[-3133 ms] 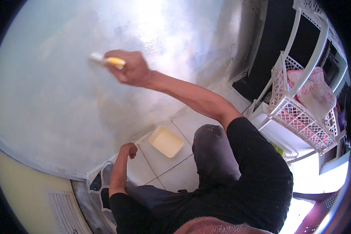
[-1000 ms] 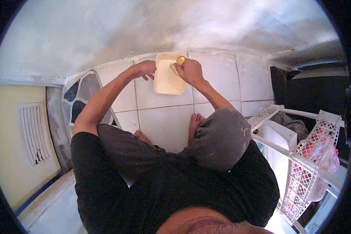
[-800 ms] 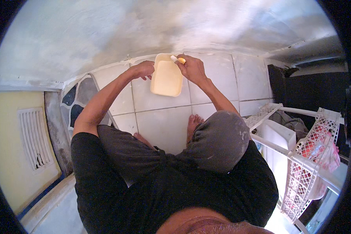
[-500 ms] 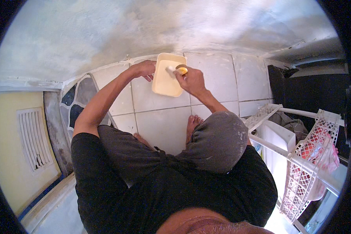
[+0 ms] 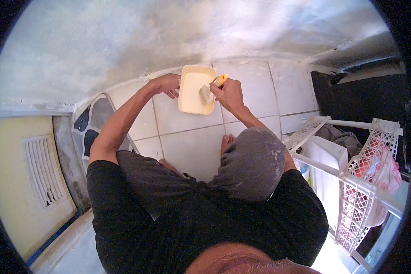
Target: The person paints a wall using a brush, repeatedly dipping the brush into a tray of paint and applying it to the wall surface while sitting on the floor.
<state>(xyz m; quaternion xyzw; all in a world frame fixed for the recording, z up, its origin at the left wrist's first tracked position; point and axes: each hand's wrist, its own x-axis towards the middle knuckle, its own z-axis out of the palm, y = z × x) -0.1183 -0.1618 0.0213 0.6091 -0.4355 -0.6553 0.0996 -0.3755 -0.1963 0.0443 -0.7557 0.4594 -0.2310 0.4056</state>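
A cream rectangular tray (image 5: 186, 98) with rounded corners is in front of me above the pale floor tiles; I cannot tell whether it touches the floor. My left hand (image 5: 168, 85) grips its left rim, with some fingers hanging down beside the wall. Pinched in my right hand (image 5: 229, 96) is a flat paintbrush (image 5: 206, 94) with a yellow handle end. Its pale bristles point down to the left inside the tray, over the lower right part. Whether the bristles touch the tray's bottom is hard to see.
A pale, patchy wall (image 5: 169, 32) rises just beyond the tray. My feet and bent knees are close below it. To the right stands a white plastic lattice rack (image 5: 356, 187) beside a black object (image 5: 356, 96). A patterned panel (image 5: 98, 116) and a vent (image 5: 44, 169) are at left.
The paintbrush has swung within the tray: its bristles now lie lower and to the right, and its handle tips up to the right. The left hand keeps hold of the rim.
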